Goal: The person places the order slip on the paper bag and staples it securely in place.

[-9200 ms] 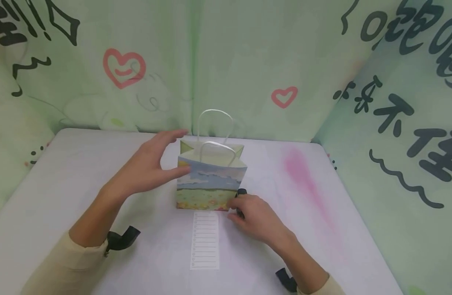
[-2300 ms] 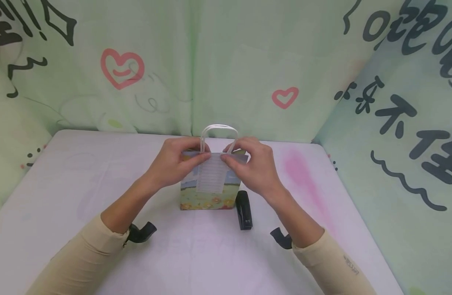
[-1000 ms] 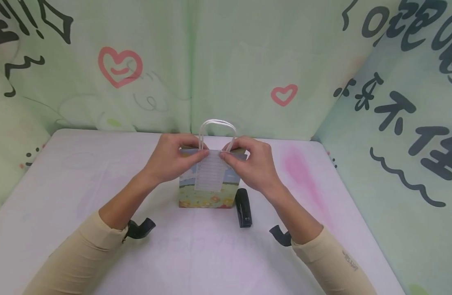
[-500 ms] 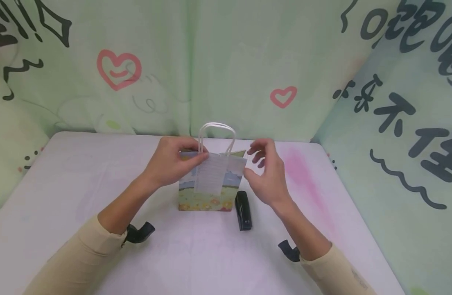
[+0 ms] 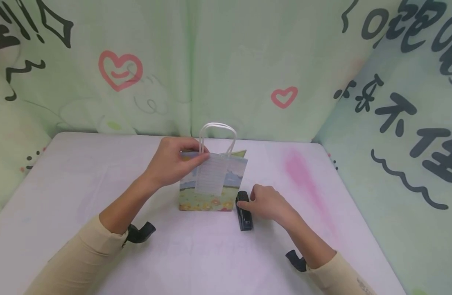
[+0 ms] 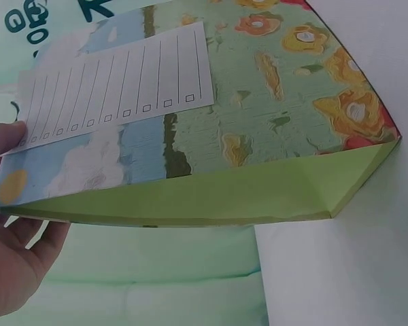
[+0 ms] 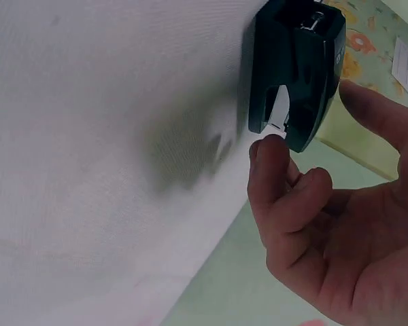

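A paper gift bag [image 5: 236, 180] with a painted sky-and-flowers print stands upright, its two white handles [image 5: 218, 124] raised. Against its front hangs a white checklist slip [image 5: 210, 178], its top edge at the bag's rim. My left hand [image 5: 174, 159] pinches slip and rim together, thumb in front and fingers behind, as the left wrist view [image 6: 115, 88] of the slip shows. A black stapler [image 5: 244, 217] lies on the table by the bag's lower right corner. At it is my right hand [image 5: 268, 205], thumb along one side and bent fingers [image 7: 268, 173] near its mouth end, not closed round it.
The white table [image 5: 167, 254] reaches back to a green printed curtain [image 5: 240, 61], which also hangs along the right side. A pink stain [image 5: 299, 168] marks the cloth right of the bag. Black mounts [image 5: 140, 232] sit on both wrists.
Earlier the slip lay on the table; both hands then held it against the bag. My right hand has since let go of the rim and moved down to the stapler. My left hand stays.
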Available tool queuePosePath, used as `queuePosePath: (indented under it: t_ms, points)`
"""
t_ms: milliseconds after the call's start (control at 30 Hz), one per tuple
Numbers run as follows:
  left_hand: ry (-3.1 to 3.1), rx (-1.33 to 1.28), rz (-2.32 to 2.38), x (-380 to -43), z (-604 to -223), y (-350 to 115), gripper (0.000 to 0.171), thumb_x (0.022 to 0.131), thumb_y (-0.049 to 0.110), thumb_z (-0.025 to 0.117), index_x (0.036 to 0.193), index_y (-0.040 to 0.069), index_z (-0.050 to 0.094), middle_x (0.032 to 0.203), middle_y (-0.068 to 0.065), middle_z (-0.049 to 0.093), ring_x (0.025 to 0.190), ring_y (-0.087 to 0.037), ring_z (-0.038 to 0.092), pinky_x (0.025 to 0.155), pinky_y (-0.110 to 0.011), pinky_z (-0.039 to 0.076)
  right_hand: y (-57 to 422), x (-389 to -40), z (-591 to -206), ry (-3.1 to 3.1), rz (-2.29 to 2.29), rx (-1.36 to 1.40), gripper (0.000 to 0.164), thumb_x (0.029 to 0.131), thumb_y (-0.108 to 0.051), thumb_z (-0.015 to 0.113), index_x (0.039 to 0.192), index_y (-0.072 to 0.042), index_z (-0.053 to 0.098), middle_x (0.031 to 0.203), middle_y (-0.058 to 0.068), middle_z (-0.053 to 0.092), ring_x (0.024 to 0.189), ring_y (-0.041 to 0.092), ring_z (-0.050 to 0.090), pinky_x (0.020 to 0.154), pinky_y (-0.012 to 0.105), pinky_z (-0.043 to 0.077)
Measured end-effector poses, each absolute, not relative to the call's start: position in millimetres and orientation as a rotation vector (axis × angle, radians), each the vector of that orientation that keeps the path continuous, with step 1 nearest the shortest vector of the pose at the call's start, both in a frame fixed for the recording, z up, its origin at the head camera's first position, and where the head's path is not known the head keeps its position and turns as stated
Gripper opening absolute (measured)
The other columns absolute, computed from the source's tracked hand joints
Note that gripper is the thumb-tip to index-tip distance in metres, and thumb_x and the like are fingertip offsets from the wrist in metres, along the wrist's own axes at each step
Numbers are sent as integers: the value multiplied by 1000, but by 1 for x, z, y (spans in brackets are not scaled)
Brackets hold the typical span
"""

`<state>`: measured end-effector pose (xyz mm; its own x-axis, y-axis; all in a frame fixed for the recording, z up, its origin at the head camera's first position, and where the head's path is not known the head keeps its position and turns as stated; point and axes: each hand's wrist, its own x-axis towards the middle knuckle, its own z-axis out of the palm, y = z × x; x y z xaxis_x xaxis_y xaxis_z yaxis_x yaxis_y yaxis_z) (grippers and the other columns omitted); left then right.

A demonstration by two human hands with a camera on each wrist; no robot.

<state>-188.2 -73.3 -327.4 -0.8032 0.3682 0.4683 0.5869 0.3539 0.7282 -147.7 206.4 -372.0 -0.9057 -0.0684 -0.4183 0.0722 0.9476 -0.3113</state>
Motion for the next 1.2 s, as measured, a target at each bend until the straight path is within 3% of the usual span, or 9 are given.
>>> queuePosePath:
  t_ms: [267,667,1033,1200]
  points:
    - [-2405,-843,-1447,-188,-327,-73,8,92,10,80,99,9,80,96,-2,79,95,-18,75,86,-38,63,208,-140,-379,2576,-485,-3,42,91,-42,80,95,-6,59,80,9,63,66,21,61,55,30,51]
    - [-2391,-850,-1448,-189,-330,-74,7,92,10,80,98,10,81,95,0,79,94,-15,75,87,-38,63,205,-136,-382,2583,-588,39,28,92,-23,77,100,-1,62,84,12,64,65,22,65,51,30,57]
    - [-2389,-857,-1453,-189,-330,-74,7,92,10,79,99,10,80,96,0,79,94,-15,75,88,-39,63,225,-146,-373,2653,-713,45,27,92,-24,68,105,-2,59,92,12,65,73,23,63,62,31,54]
    - [-2403,-844,-1448,-188,-329,-73,8,92,11,80,100,10,80,96,0,79,94,-16,74,89,-39,63,235,-152,-373,2563,-1016,45,25,89,-15,67,106,-2,54,94,14,72,78,24,71,70,32,59]
